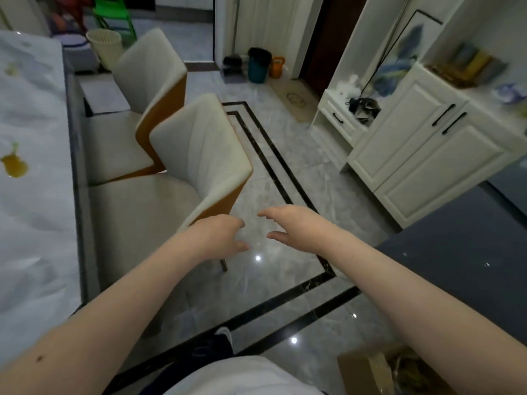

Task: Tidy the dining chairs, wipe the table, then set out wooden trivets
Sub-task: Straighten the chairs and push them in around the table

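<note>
Floor: glossy grey marble-pattern tile floor (285,155) with a double black inlaid border strip (273,161), carrying bright reflected light spots. At two o'clock, a white panelled cabinet with black bar handles (422,155); beside it a lower white drawer unit (339,118). At twelve o'clock, a white panelled door (256,21), with a teal plastic bin (258,68) and an orange container (277,67) at its foot. At eleven o'clock, a cream woven wastebasket (105,47) and a green plastic chair (114,12). At five o'clock, an open brown cardboard box (379,369).
</note>
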